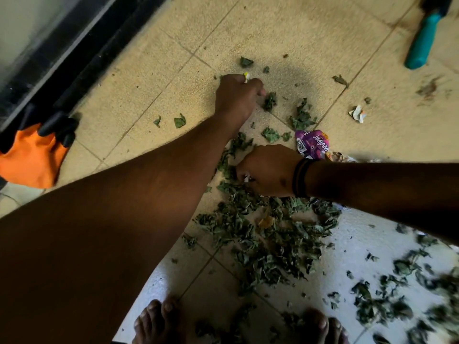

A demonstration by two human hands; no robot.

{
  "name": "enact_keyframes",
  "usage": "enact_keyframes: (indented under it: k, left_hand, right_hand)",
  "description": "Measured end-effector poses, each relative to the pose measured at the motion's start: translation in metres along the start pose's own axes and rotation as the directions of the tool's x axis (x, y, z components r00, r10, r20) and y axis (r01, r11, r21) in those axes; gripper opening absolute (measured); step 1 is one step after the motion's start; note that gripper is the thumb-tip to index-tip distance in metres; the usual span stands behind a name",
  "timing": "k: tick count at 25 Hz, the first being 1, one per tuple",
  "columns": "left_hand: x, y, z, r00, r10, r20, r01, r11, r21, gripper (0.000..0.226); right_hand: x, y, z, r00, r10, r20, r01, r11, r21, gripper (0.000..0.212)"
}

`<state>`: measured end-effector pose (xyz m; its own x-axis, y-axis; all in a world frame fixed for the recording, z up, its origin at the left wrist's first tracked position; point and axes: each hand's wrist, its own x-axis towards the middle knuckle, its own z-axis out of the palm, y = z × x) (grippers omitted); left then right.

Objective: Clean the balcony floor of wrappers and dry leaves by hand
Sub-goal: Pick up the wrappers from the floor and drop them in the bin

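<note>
Gathering: dry leaves and wrappers are being picked off the tiled balcony floor (285, 28) by both hands, so the collecting step is in hand and looks far from finished.
Left hand: the left hand (237, 98) reaches far out over the tiles with its fingers curled; a small yellow-and-white scrap (246, 76) sticks up from between them, and the fingertips are down by a loose leaf (270, 101).
Right hand: the right hand (269, 171) comes in from the right, fingers bent down into the near edge of the leaf pile, pinching something pale among the leaves; what exactly it holds I cannot tell.
Leaves: the main leaf pile (270, 234) lies between the hands and the bare feet (159, 321), with strays further out on the tiles and more scattered, blurred, at lower right.
Wrappers: a purple wrapper (311, 144) lies just beyond the right wrist, and a crumpled white wrapper (357, 113) sits apart to the right.
Other things: an orange and black glove (34, 155) lies by the dark door frame at left, and a teal-handled brush (422, 43) lies at upper right; both are untouched.
Next move: probably closing on the stray leaf, then sweeping the outliers toward the pile; brittle leaves may crumble, so a light pinch suits.
Missing: no bag or bin shows.
</note>
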<state>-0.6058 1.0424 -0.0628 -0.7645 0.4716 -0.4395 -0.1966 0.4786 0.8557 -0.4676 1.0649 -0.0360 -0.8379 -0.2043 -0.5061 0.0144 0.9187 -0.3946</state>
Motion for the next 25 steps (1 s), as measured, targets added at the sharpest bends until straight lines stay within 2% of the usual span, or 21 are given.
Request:
enact_keyframes:
  k: [2, 5, 7, 10, 13, 16, 20, 22, 25]
  left_hand:
    - [0.0, 0.002, -0.001, 1.0, 0.016, -0.003, -0.016, 1.0, -0.013, 0.015]
    - [0.001, 0.009, -0.002, 1.0, 0.011, -0.008, -0.011, 1.0, -0.003, 0.02]
    - [-0.001, 0.018, -0.001, 0.999, -0.018, 0.029, 0.019, 1.0, -0.024, 0.023]
    - [-0.016, 0.032, 0.005, 0.986, -0.057, 0.156, 0.064, 0.997, -0.04, 0.024]
    - [-0.036, 0.033, 0.015, 0.946, -0.064, 0.318, 0.059, 0.998, 0.024, 0.03]
    - [-0.044, 0.033, 0.021, 0.877, -0.052, 0.477, 0.014, 0.996, 0.083, 0.034]
    - [-0.051, 0.039, 0.033, 0.738, -0.104, 0.667, 0.023, 0.991, 0.128, 0.035]
    - [-0.054, 0.04, 0.039, 0.692, -0.112, 0.713, 0.003, 0.988, 0.153, 0.036]
    - [-0.056, 0.039, 0.044, 0.688, -0.102, 0.718, -0.109, 0.964, 0.242, 0.035]
  right_hand:
    - [-0.002, 0.002, -0.004, 0.998, 0.01, -0.062, 0.0, 0.987, 0.159, 0.019]
    - [-0.02, 0.011, -0.035, 0.976, 0.056, -0.21, 0.055, 0.871, 0.489, 0.005]
    - [-0.047, 0.019, -0.06, 0.953, 0.109, -0.283, 0.086, 0.798, 0.596, 0.011]
    - [-0.092, 0.027, -0.075, 0.935, 0.207, -0.289, 0.073, 0.684, 0.726, 0.017]
    - [-0.11, 0.036, -0.057, 0.908, 0.295, -0.298, 0.042, 0.642, 0.765, 0.013]
    - [-0.111, 0.053, -0.039, 0.819, 0.487, -0.302, 0.016, 0.507, 0.862, 0.004]
    - [-0.121, 0.066, -0.038, 0.769, 0.58, -0.271, -0.009, 0.433, 0.901, 0.008]
    - [-0.125, 0.065, -0.036, 0.701, 0.636, -0.322, 0.0, 0.452, 0.892, 0.007]
    - [-0.127, 0.056, -0.021, 0.558, 0.717, -0.418, 0.079, 0.456, 0.886, 0.009]
